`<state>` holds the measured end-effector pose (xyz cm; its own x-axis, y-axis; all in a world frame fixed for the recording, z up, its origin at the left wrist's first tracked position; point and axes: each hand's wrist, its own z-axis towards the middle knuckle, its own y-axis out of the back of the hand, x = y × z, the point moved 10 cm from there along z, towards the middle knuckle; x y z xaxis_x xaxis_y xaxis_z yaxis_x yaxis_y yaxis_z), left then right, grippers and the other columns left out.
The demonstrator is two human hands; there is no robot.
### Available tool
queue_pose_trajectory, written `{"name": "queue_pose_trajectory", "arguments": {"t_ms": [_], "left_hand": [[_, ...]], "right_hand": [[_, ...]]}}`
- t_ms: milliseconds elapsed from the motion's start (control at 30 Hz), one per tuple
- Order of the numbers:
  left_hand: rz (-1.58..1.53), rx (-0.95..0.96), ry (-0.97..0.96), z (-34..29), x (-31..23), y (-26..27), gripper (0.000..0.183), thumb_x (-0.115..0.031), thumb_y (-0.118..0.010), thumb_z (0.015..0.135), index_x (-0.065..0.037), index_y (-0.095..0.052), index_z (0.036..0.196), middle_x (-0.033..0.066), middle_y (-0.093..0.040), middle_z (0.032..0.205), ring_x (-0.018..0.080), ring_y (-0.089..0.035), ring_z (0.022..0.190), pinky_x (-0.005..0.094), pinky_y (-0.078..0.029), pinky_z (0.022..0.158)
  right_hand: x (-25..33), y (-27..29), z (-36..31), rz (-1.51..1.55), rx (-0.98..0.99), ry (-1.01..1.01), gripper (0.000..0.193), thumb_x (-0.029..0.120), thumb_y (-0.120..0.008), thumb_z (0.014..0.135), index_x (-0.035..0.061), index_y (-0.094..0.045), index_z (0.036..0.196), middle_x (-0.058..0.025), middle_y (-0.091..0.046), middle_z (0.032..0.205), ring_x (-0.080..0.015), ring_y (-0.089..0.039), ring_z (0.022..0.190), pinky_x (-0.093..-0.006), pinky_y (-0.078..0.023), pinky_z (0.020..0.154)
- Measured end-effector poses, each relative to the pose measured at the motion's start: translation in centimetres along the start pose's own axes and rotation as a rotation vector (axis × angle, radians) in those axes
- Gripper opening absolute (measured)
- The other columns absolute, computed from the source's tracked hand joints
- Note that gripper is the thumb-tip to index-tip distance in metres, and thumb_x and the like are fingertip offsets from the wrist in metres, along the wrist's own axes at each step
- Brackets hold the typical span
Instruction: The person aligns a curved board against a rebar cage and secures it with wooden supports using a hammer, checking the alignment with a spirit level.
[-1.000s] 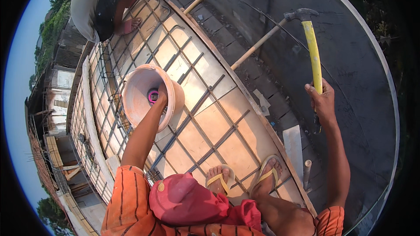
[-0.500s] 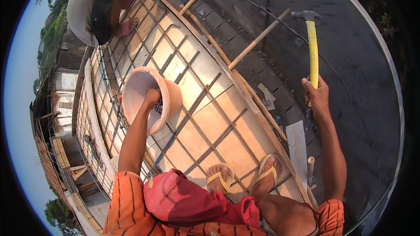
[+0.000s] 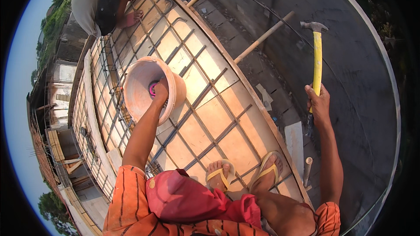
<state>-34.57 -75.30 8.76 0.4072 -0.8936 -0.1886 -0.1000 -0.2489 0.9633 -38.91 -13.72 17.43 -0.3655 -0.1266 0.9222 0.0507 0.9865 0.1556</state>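
My right hand (image 3: pixel 319 104) is wrapped round the handle of a claw hammer (image 3: pixel 317 59), which stands upright with its yellow shaft and steel head at the top. My left hand (image 3: pixel 162 90) reaches down inside a pale pinkish plastic bucket (image 3: pixel 178 89), and its fingers are hidden there. Beside that hand a round pink and dark item (image 3: pixel 152 88) shows in the bucket, its kind unclear. The bucket tilts toward the left on a grid of steel rebar (image 3: pixel 213 142) laid over pale boards.
My feet in yellow-strapped sandals (image 3: pixel 221 175) stand among the bars. At the far left another person (image 3: pixel 94 4) crouches on the grid. A wooden edge board (image 3: pixel 245 81) runs along the right side, with bamboo poles (image 3: pixel 264 37) beyond it and a lower dark surface.
The pink item has come into sight beside my left hand in the bucket. The hammer appears slightly lower and further right. The other person's hand has come down to the board's far end.
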Motion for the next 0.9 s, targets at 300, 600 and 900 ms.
{"name": "queue_pose_trajectory", "arguments": {"t_ms": [300,600,900], "left_hand": [[-1.07,0.261,0.288,-3.0,1.5,3.9,0.01,-0.011,-0.059,0.094,-0.003,-0.065,0.097,0.0034,-0.066,0.087,0.0098,-0.063,0.071,0.0193,-0.052,0.058],[-1.159,-0.034,-0.02,-2.9,-4.5,15.0,0.038,-0.012,-0.063,0.093,-0.001,-0.052,0.128,0.0042,-0.064,0.091,0.0105,-0.063,0.079,0.0237,-0.052,0.071],[-0.859,0.222,-0.399,2.2,-26.1,14.7,0.047,-0.012,-0.064,0.091,0.002,-0.05,0.134,0.0053,-0.066,0.09,0.0101,-0.062,0.08,0.0244,-0.05,0.073]], "right_hand": [[-2.2,1.4,-0.7,-0.1,-0.013,-0.007,0.022,0.027,-0.068,0.091,0.0099,-0.055,0.092,0.0061,-0.046,0.067,-0.0019,-0.042,0.046,-0.0188,-0.036,0.039],[2.5,1.4,0.1,-0.039,-0.068,0.071,0.03,0.027,-0.068,0.091,0.0045,-0.058,0.107,0.0032,-0.048,0.069,-0.0049,-0.045,0.048,-0.0214,-0.039,0.041],[0.8,5.3,-4.5,-0.006,0.026,0.013,0.047,0.033,-0.064,0.093,0.0018,-0.052,0.126,0.0038,-0.046,0.067,-0.0029,-0.042,0.047,-0.0197,-0.037,0.042]]}}
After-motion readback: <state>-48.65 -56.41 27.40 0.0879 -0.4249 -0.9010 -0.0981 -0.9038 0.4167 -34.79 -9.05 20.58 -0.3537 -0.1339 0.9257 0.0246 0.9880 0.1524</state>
